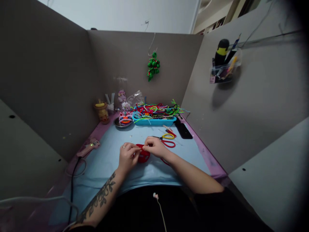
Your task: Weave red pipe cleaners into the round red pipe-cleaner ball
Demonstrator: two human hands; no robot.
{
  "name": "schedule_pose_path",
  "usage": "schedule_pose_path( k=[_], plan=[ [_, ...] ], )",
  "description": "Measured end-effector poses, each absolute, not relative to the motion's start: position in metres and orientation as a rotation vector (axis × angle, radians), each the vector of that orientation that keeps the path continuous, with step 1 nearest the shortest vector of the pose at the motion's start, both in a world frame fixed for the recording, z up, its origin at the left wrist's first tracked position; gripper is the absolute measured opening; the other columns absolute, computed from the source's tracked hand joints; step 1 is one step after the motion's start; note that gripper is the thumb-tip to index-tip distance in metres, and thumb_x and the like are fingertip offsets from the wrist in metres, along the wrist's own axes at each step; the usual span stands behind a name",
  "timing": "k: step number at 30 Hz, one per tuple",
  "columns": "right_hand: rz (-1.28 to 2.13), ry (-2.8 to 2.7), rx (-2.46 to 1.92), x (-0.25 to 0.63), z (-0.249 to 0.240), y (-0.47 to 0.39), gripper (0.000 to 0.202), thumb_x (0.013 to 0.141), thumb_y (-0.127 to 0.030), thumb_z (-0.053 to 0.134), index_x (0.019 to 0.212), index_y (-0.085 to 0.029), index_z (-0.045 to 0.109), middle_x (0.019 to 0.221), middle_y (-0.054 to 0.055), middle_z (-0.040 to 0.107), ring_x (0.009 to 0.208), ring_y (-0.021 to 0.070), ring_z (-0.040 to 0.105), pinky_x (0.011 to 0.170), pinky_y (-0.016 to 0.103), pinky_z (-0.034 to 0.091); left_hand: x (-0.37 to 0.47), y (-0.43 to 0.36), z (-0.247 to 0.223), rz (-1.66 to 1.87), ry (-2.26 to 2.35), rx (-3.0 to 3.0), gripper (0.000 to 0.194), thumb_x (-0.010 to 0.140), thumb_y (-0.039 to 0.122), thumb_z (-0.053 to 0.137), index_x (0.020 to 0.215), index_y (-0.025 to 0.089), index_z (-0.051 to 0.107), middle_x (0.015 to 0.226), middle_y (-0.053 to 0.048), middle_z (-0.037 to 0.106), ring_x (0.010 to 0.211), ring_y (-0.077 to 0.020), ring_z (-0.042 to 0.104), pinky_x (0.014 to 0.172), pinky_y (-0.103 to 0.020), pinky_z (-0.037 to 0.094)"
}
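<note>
- Clearly the red piece [144, 158] sits between both hands, low over the cloth [108, 146], probably so each side can be steadied
- Left hand [128, 155]: thumb and fingers pinched on its upper left edge, likely to keep it from turning
- Right hand [155, 147]: fingertips drawn together at its top edge, close to the left ones; whether they grip the piece or a fine end of it, I cannot tell
- Scissors [169, 136] lie just beyond the right hand, presumably for easy reach
- Cords [160, 109] heap in the blue tray [156, 122] at the back, which seems to contain the tangle and leave working room in front
- Phone [184, 131] lies right of the tray, out of the hands' way
- Metal bowl [123, 125] props up a colourful face [125, 118], perhaps as a stand
</note>
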State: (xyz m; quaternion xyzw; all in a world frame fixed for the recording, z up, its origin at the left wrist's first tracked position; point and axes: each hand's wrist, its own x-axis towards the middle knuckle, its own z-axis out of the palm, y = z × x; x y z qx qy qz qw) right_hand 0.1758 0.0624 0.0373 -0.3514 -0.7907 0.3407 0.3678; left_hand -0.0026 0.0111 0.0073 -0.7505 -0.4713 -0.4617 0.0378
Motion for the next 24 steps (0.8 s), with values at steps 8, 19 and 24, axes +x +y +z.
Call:
schedule_pose_path(
  k=[8, 19, 24],
  plan=[
    [1.499, -1.63, -1.154, 0.169, 0.032, 0.064, 0.005, 0.059, -0.012, 0.065, 0.055, -0.015, 0.063, 0.048, -0.005, 0.056, 0.05, 0.0093, 0.048, 0.054, 0.022, 0.038, 0.0, 0.007, 0.001, -1.244, -1.326, -2.227, 0.013, 0.085, 0.02, 0.058, 0.078, 0.024, 0.069, 0.078, -0.005, 0.07, 0.077, -0.0206, 0.059, 0.076, -0.039, 0.039],
    [0.834, -2.018, -0.948, 0.17, 0.036, 0.05, 0.011, 0.079, -0.012, 0.061, 0.08, -0.017, 0.071, 0.08, 0.002, 0.07, 0.076, 0.0134, 0.06, 0.072, 0.025, 0.044, -0.001, 0.012, 0.012, -1.608, -1.551, -2.365, 0.014, 0.083, 0.023, 0.059, 0.072, 0.022, 0.067, 0.072, -0.003, 0.064, 0.074, -0.0191, 0.057, 0.072, -0.034, 0.044],
    [0.895, -1.962, -1.075, 0.165, 0.035, 0.053, 0.009, 0.076, -0.012, 0.062, 0.069, -0.016, 0.066, 0.068, -0.001, 0.063, 0.065, 0.0113, 0.054, 0.063, 0.023, 0.04, -0.004, 0.012, 0.011, -1.596, -1.568, -2.355, 0.012, 0.081, 0.023, 0.06, 0.073, 0.022, 0.067, 0.074, -0.003, 0.065, 0.075, -0.0194, 0.058, 0.074, -0.035, 0.045]
  ],
)
